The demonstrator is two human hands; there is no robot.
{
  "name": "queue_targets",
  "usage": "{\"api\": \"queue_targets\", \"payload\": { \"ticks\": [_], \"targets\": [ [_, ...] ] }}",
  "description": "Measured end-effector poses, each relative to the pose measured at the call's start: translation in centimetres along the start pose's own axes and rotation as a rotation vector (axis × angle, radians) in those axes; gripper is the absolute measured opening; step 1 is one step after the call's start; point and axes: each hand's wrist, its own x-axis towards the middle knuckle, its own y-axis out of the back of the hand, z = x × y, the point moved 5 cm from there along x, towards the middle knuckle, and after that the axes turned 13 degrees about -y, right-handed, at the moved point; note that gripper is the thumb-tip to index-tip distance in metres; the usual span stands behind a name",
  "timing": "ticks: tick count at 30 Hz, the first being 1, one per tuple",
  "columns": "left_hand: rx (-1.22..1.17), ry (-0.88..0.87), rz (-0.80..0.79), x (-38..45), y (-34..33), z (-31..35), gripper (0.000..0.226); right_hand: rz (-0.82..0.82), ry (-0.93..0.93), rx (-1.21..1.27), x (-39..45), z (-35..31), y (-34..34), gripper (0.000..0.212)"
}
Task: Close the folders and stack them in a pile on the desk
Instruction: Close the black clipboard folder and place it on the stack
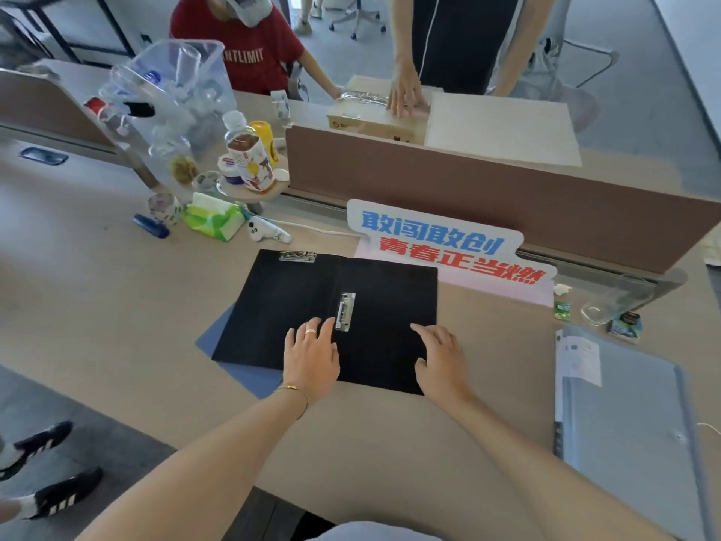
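Three folders are counted on the desk (117, 314). One black folder (296, 306) lies open and flat at the centre of the desk, with two metal clips visible: one clip (345, 312) along its spine fold and a second clip (297, 256) at its top edge toward 11 o'clock. One blue folder (242, 374) lies beneath the black one, showing only at the 7 o'clock corner; whether it is open or closed cannot be told. One grey-blue folder (624, 423) lies closed at 3 o'clock, well apart from the other two, with a white paper slip (579, 359) at its upper corner. Two hands are in view. The left hand (310, 361) rests flat, fingers spread, on the black folder just beside the spine clip, gripping nothing; it bears one ring and one bracelet at the wrist. The right hand (443, 359) lies palm down with fingers loosely extended on the right leaf of the black folder, likewise holding nothing. One printed sign (441, 244) stands at 12 o'clock against the divider (507, 205). At 10 o'clock stand one tissue pack (212, 220) and one clear bin (175, 95).
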Motion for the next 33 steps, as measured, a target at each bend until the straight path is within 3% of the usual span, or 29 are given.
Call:
{"api": "queue_targets", "payload": {
  "ticks": [10, 20, 26, 30, 33],
  "targets": [
    [-0.151, 0.276, -0.137, 0.3, -1.1, -14.4, 0.053, -0.210, -0.188, -0.181, 1.5, -3.3, -8.2, 0.069],
    [-0.358, 0.517, -0.213, 0.5, -2.7, -21.5, 0.070, -0.401, -0.289, -0.331, 2.4, -5.1, -11.7, 0.078],
    [-0.551, 0.614, -0.068, 0.7, -2.8, -23.8, 0.058, -0.435, -0.278, -0.474, -0.1, -4.7, -12.2, 0.080],
    [-0.775, 0.815, 0.067, 0.6, -1.5, -24.3, 0.051, -0.463, -0.271, -0.531, -1.0, -4.6, -11.9, 0.080],
    [-0.819, 0.821, 0.091, 0.5, -0.7, -24.1, 0.036, -0.472, -0.252, -0.575, -1.2, -4.6, -11.7, 0.079]
  ]
}}
